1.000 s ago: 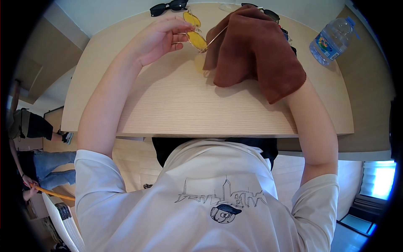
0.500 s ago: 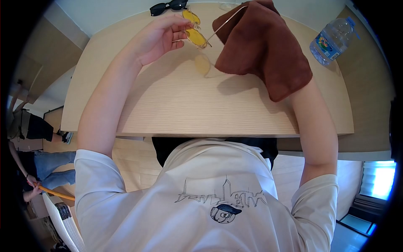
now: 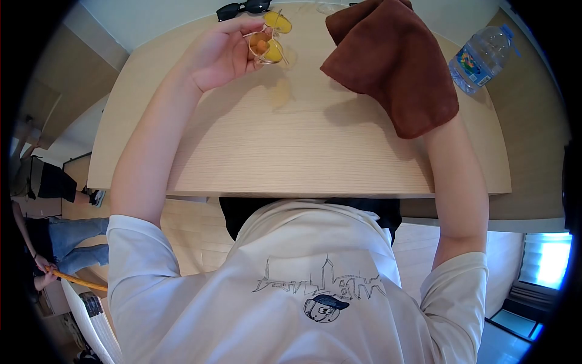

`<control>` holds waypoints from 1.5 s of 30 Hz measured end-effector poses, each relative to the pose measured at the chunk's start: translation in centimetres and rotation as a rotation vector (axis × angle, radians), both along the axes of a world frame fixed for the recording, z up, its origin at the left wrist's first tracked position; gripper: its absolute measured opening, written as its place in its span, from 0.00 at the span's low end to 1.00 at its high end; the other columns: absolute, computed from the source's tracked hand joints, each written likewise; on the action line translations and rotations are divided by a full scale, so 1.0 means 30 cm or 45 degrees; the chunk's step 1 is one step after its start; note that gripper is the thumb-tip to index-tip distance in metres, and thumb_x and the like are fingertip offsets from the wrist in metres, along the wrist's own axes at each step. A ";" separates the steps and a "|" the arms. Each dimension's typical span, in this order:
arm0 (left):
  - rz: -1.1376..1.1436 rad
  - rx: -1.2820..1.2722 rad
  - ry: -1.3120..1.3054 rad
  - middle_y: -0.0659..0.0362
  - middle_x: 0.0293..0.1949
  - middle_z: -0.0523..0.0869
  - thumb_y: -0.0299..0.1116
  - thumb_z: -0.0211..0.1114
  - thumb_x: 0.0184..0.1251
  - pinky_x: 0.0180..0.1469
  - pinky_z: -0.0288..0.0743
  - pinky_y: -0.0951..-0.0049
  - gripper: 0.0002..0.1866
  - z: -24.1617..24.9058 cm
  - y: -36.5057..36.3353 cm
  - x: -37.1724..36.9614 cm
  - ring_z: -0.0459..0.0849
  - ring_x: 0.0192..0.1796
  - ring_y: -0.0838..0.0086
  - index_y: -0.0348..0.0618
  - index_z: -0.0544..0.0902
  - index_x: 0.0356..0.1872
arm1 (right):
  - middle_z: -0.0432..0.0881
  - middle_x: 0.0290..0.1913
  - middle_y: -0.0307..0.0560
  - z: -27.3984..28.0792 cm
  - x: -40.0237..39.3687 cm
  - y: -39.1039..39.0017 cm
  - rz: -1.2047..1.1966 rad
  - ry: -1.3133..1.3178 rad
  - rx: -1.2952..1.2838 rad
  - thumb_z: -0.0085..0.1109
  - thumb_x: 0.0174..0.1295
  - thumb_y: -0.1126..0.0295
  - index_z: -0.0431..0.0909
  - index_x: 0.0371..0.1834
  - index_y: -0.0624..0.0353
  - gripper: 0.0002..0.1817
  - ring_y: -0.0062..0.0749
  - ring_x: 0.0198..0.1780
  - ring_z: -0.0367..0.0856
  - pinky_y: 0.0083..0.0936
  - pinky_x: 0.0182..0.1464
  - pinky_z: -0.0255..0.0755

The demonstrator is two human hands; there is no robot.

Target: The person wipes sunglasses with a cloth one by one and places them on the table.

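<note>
My left hand (image 3: 227,57) is closed on a pair of yellow-tinted glasses (image 3: 277,23) with a thin metal frame, held up above the table. Some of its fingers show through the lower lens. A brown cloth (image 3: 394,67) drapes over my right hand, which holds it up; the cloth hides the fingers, and only the wrist and forearm come out below. A gap separates the cloth from the glasses. Beneath the glasses, a faint yellow-tinted shadow falls on the wooden table (image 3: 291,145).
Black sunglasses (image 3: 244,9) lie at the table's far edge, left of the middle. A clear plastic bottle (image 3: 482,59) with a blue cap stands at the right. At far left, another person's hands hold an orange strip (image 3: 79,279); a second person stands behind.
The cloth has come off the glasses' temple and moved right with my right hand. My left hand has turned the glasses and shifted them slightly left.
</note>
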State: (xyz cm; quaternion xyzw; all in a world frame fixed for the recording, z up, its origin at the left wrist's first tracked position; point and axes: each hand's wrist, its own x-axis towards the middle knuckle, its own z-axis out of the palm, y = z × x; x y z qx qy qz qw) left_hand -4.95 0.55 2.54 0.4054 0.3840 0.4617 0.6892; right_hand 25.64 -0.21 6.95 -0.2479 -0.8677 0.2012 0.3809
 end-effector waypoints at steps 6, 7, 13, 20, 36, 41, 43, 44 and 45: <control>-0.083 0.241 0.137 0.64 0.46 0.90 0.40 0.68 0.78 0.52 0.80 0.73 0.10 -0.007 0.000 0.030 0.86 0.48 0.79 0.47 0.85 0.49 | 0.85 0.28 0.46 0.117 -0.021 -0.013 -0.158 -1.189 0.476 0.62 0.53 0.75 0.81 0.17 0.58 0.08 0.40 0.35 0.82 0.28 0.49 0.75; -0.111 0.308 0.215 0.64 0.46 0.90 0.39 0.69 0.77 0.53 0.80 0.73 0.09 -0.002 -0.011 0.044 0.86 0.48 0.79 0.47 0.85 0.48 | 0.85 0.28 0.46 0.060 -0.013 0.016 -0.158 -1.189 0.475 0.62 0.53 0.75 0.81 0.17 0.58 0.08 0.40 0.35 0.82 0.28 0.49 0.75; -0.267 0.453 0.527 0.64 0.44 0.87 0.36 0.70 0.76 0.55 0.78 0.75 0.08 0.007 -0.065 0.105 0.84 0.48 0.81 0.46 0.82 0.45 | 0.87 0.35 0.59 -0.128 -0.051 0.038 -0.012 -0.185 0.424 0.71 0.40 0.70 0.91 0.30 0.61 0.12 0.50 0.41 0.86 0.38 0.47 0.82; -0.314 0.474 0.708 0.65 0.42 0.87 0.37 0.74 0.73 0.54 0.77 0.78 0.10 0.006 -0.081 0.125 0.83 0.46 0.82 0.46 0.82 0.43 | 0.81 0.38 0.55 -0.096 -0.044 -0.006 0.010 -0.299 0.240 0.80 0.42 0.76 0.78 0.32 0.63 0.18 0.51 0.42 0.81 0.35 0.50 0.77; -0.162 0.530 0.718 0.64 0.43 0.87 0.41 0.69 0.78 0.51 0.73 0.80 0.10 -0.005 -0.053 0.099 0.76 0.41 0.84 0.48 0.83 0.45 | 0.82 0.34 0.42 -0.129 0.001 0.003 0.469 0.336 -1.059 0.56 0.74 0.71 0.75 0.33 0.64 0.11 0.22 0.38 0.78 0.18 0.43 0.74; -0.083 0.585 0.767 0.66 0.42 0.86 0.44 0.70 0.78 0.53 0.74 0.78 0.12 -0.018 -0.029 0.077 0.81 0.47 0.83 0.48 0.83 0.44 | 0.85 0.37 0.46 -0.132 0.015 0.004 0.535 0.197 -0.785 0.58 0.75 0.69 0.76 0.44 0.66 0.09 0.23 0.38 0.81 0.20 0.45 0.77; -0.065 0.587 0.765 0.66 0.42 0.86 0.44 0.71 0.78 0.53 0.74 0.78 0.12 -0.015 -0.027 0.072 0.81 0.48 0.83 0.48 0.84 0.44 | 0.86 0.39 0.47 -0.119 0.018 -0.015 0.554 0.213 -0.668 0.59 0.75 0.67 0.75 0.48 0.66 0.11 0.25 0.39 0.83 0.22 0.46 0.79; -0.046 0.590 0.763 0.67 0.42 0.86 0.44 0.71 0.78 0.54 0.74 0.78 0.12 -0.013 -0.027 0.071 0.82 0.50 0.83 0.48 0.84 0.44 | 0.83 0.38 0.44 -0.101 0.016 -0.023 0.596 0.272 -0.949 0.52 0.80 0.67 0.73 0.49 0.63 0.09 0.25 0.38 0.79 0.23 0.49 0.77; -0.045 0.589 0.763 0.67 0.42 0.86 0.44 0.71 0.78 0.54 0.74 0.78 0.12 -0.012 -0.029 0.073 0.82 0.50 0.83 0.48 0.84 0.44 | 0.81 0.37 0.41 -0.092 0.012 -0.027 0.634 0.330 -1.230 0.44 0.84 0.66 0.71 0.49 0.60 0.09 0.25 0.37 0.75 0.23 0.52 0.76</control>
